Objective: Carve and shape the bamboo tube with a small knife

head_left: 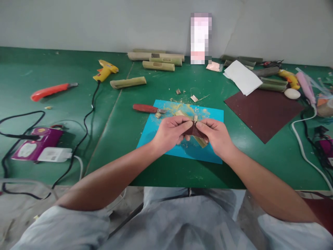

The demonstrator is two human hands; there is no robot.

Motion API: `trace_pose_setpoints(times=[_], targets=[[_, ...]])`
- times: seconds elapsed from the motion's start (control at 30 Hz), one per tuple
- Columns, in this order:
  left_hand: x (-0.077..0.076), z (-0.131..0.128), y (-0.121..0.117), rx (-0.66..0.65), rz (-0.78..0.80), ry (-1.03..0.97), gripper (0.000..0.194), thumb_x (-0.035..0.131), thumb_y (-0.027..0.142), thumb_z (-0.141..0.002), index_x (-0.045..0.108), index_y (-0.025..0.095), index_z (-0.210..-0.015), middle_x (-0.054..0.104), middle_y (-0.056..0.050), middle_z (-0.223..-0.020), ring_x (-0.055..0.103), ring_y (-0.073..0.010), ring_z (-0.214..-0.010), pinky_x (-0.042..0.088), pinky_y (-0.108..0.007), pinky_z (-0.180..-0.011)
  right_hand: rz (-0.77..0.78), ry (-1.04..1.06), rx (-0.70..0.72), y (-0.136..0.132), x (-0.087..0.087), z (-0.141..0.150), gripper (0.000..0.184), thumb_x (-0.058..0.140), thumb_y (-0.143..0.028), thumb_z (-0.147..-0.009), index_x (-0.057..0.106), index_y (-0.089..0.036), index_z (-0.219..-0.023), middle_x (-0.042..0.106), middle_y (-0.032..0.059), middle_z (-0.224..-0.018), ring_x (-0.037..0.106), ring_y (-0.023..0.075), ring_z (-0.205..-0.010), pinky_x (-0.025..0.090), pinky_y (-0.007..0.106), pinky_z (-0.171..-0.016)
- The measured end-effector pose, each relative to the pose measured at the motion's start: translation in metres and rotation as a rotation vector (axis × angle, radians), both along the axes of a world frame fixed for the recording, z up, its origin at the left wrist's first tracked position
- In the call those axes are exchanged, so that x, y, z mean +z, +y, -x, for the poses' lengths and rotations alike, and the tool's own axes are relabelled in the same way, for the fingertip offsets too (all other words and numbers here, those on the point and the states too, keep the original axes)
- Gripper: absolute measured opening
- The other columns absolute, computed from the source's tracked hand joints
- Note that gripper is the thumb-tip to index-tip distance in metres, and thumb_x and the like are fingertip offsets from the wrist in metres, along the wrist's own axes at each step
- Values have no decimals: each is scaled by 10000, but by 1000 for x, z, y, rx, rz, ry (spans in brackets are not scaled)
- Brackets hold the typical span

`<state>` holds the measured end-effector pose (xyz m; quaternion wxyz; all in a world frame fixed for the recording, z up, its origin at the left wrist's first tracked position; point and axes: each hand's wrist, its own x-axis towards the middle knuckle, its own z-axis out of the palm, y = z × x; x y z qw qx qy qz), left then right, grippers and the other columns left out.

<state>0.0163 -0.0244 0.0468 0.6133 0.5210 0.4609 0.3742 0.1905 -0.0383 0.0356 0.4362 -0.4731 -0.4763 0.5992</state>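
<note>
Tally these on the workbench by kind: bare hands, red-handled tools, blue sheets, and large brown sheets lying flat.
Hands: 2
Red-handled tools: 2
Blue sheet: 1
Large brown sheet: 1
Total: 6

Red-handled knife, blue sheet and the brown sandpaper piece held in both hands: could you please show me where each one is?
Red-handled knife (147, 108): head view, on the handle.
Blue sheet (150, 134): head view, on its bare left part.
Brown sandpaper piece (193, 130): head view, on its visible middle.
</note>
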Motion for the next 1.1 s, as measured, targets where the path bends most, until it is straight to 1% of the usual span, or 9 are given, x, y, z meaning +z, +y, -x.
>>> trace_pose_setpoints(times=[0.37,0.53,0.6,0.73,0.87,0.93,1.0,1.07,1.1], targets=[[0,-3,1,158,-84,13,200,672,356,-891,665,184,-789,599,29,-517,387,-50,-345,240,-205,-346,-151,-244,-173,3,-4,-4,296,650,-434,-861,595,-223,-662,477,-42,-557,420,105,-533,306,266,-500],[-6,9,15,352,-182,-42,256,676,426,-912,649,185,-830,598,28,-548,377,-50,-365,260,-222,-359,-138,-223,-333,11,-5,-17,307,636,-457,-878,586,-230,-678,440,-56,-528,380,102,-476,299,278,-485],[-8,16,23,377,-223,-48,307,672,469,-920,629,186,-808,617,14,-587,392,-49,-387,284,-226,-373,-187,-331,-332,18,-4,-30,297,620,-462,-891,614,-230,-706,453,-51,-527,415,117,-492,318,287,-506],[-15,25,38,384,-215,-39,271,692,457,-903,648,195,-846,630,9,-642,446,-58,-429,320,-224,-394,-387,-686,-492,41,-7,-72,304,605,-440,-896,598,-224,-682,516,-20,-596,497,155,-609,383,320,-618],[-25,29,49,404,-205,19,171,692,353,-881,689,182,-879,572,25,-567,496,-77,-455,343,-213,-428,-357,-986,-642,68,-16,-120,242,564,-401,-900,647,-220,-763,621,34,-727,556,201,-706,434,374,-720],[-30,32,53,394,-232,75,155,669,325,-888,697,173,-875,567,23,-541,508,-87,-466,377,-212,-460,-319,-1131,-638,73,-17,-131,174,623,-377,-845,679,-213,-864,668,80,-903,584,231,-800,456,412,-781],[-33,34,56,375,-302,171,151,648,305,-894,714,169,-903,597,16,-564,533,-95,-500,419,-217,-509,-412,-1220,-645,69,-14,-125,269,672,-364,-803,680,-199,-1014,652,129,-1092,598,264,-919,469,441,-837],[-35,37,57,339,-443,309,149,643,286,-891,734,175,-930,661,-1,-661,593,-111,-603,468,-227,-598,-549,-1199,-556,54,-6,-103,286,651,-387,-842,669,-194,-1053,651,126,-1072,607,250,-919,479,417,-842],[-36,38,57,313,-532,378,147,645,279,-889,743,179,-931,694,-13,-734,625,-123,-680,488,-237,-655,-583,-1165,-449,43,-1,-87,270,640,-406,-859,670,-198,-1028,657,104,-1001,611,226,-853,484,391,-808]])
